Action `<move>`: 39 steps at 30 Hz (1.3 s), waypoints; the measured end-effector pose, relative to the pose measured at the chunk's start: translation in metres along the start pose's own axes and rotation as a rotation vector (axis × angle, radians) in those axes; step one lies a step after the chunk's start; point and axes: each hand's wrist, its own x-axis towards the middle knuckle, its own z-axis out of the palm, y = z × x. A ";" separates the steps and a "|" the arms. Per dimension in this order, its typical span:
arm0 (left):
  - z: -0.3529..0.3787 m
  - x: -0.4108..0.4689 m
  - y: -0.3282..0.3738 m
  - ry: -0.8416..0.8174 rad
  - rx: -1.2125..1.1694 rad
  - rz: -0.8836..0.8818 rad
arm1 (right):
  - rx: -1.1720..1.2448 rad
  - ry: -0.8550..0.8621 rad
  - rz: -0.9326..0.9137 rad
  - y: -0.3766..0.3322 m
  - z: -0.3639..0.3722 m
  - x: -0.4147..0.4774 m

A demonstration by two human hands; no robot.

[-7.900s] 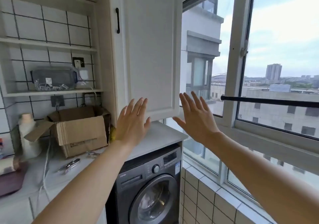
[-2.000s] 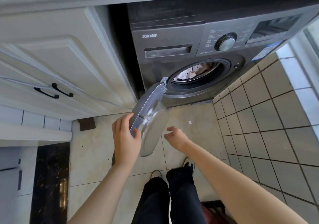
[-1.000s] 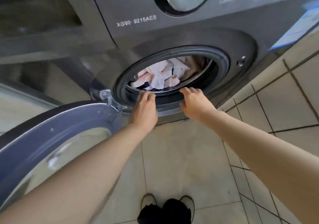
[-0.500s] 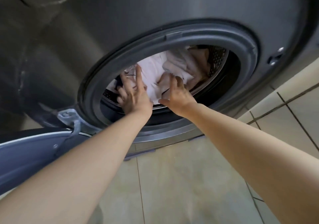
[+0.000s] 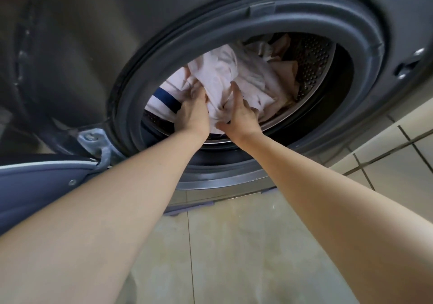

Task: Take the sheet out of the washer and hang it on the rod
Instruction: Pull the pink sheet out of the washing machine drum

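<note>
At the far left the washer door [image 5: 35, 177] hangs open, at about eight o'clock from the round mouth of the washer [image 5: 70, 45]. Its hinge [image 5: 93, 139] is just beside the grey rubber seal [image 5: 131, 88]. Inside the drum [image 5: 314, 64] lies the sheet [image 5: 225, 74], a pale pink crumpled heap with a navy stripe showing at nine o'clock of the opening. The left hand [image 5: 194, 113] is sunk to the knuckles in it, fingers curled round a fold. The right hand [image 5: 239, 116], just beside, has its fingers dug in and closed on another bunch, thumb out. Beige cloth sits behind at two o'clock; whether it is the same sheet I cannot tell. To my eye the risk is in the pull. A long, probably damp sheet could snag on the seal or hinge, drag the other cloth out with it, or trail onto the floor [image 5: 234, 245].
</note>
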 end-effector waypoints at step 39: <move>-0.050 -0.230 0.001 -0.034 -0.066 0.447 | 0.327 -0.338 0.267 -0.031 -0.078 -0.175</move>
